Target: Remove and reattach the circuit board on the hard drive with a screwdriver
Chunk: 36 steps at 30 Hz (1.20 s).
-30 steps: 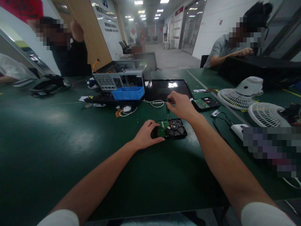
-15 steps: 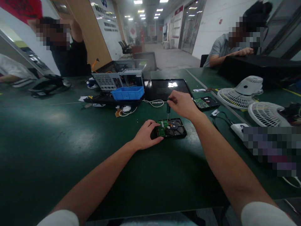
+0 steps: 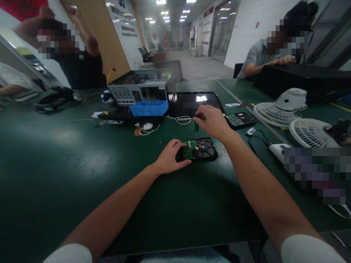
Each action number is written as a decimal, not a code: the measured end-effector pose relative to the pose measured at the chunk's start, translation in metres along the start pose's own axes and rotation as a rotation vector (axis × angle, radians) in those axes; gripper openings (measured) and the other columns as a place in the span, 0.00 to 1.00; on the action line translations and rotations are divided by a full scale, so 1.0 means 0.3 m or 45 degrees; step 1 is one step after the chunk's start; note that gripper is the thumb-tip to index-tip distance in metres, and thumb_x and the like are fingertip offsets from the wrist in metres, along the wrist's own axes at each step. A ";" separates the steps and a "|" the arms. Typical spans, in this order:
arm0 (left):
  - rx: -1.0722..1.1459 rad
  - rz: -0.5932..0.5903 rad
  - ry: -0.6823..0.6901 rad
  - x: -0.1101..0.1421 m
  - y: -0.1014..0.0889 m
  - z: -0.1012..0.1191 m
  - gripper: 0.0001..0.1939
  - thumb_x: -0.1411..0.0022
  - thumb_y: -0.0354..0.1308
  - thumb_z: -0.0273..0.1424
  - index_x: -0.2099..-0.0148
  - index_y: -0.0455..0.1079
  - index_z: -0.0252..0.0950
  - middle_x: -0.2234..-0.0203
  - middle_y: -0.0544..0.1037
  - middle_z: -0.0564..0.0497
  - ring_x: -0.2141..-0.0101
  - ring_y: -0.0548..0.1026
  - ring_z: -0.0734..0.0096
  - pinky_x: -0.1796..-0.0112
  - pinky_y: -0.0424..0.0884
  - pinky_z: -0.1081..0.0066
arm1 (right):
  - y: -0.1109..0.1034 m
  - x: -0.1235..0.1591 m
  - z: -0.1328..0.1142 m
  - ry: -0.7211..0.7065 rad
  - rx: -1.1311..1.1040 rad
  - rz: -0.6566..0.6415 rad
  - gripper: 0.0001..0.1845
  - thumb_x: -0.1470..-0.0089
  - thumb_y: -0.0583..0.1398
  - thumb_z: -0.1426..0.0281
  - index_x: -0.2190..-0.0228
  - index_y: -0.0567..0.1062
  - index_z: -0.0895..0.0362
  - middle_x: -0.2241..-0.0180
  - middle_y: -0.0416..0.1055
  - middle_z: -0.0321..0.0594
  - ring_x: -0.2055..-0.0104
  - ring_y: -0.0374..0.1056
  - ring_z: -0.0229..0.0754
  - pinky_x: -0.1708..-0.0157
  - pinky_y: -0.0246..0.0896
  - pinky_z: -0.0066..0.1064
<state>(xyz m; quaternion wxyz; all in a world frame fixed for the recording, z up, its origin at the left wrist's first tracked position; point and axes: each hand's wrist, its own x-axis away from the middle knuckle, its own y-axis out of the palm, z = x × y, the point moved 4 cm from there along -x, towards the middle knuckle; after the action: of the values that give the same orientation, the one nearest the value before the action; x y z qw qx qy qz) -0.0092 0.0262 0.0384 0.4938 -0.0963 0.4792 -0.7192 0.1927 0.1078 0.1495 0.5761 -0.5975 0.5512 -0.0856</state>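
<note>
A hard drive [image 3: 205,149] lies on the green table with its green circuit board facing up. My left hand [image 3: 172,157] grips its left end, thumb along the near edge and fingers on the far side. Above the board, my right hand [image 3: 211,120] pinches the handle of a screwdriver [image 3: 196,128] from the top. The screwdriver stands upright, its tip down on the board near the middle of the drive; the exact screw is too small to make out.
Behind the drive are a blue plastic bin [image 3: 149,109], an opened computer case [image 3: 128,95] and a black panel [image 3: 196,102]. A second hard drive [image 3: 241,119] lies to the right, near white fans [image 3: 271,113] and a power strip [image 3: 279,149]. Two people sit across the table.
My right hand has turned slightly at the screwdriver handle, while the tip stays in place. The left hand and hard drive look unmoved. A person at the back left has shifted their raised arms.
</note>
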 end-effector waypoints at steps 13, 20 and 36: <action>0.007 -0.018 -0.048 -0.001 0.004 -0.010 0.40 0.43 0.68 0.56 0.37 0.65 0.41 0.46 0.67 0.42 0.45 0.70 0.49 0.44 0.72 0.49 | 0.009 0.006 -0.019 -0.040 -0.028 -0.063 0.10 0.42 0.63 0.68 0.58 0.71 0.53 0.62 0.76 0.44 0.63 0.70 0.49 0.60 0.62 0.39; -0.004 -0.007 -0.030 -0.004 0.012 -0.016 0.39 0.43 0.68 0.55 0.37 0.66 0.41 0.46 0.68 0.42 0.45 0.70 0.49 0.43 0.71 0.48 | 0.003 0.010 -0.027 -0.078 -0.054 -0.089 0.11 0.43 0.63 0.69 0.57 0.71 0.54 0.62 0.75 0.45 0.61 0.70 0.49 0.59 0.62 0.39; -0.037 0.012 -0.007 0.001 0.016 -0.018 0.37 0.41 0.67 0.56 0.37 0.67 0.41 0.46 0.67 0.42 0.45 0.70 0.50 0.44 0.71 0.50 | 0.032 0.012 -0.016 0.024 -0.224 -0.067 0.16 0.45 0.69 0.64 0.58 0.71 0.53 0.62 0.78 0.43 0.61 0.74 0.49 0.60 0.68 0.40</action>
<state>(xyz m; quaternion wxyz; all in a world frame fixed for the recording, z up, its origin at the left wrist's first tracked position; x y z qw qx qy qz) -0.0097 0.0289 0.0316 0.4971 -0.1029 0.4887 -0.7095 0.1853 0.1048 0.1416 0.5136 -0.6593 0.5461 -0.0575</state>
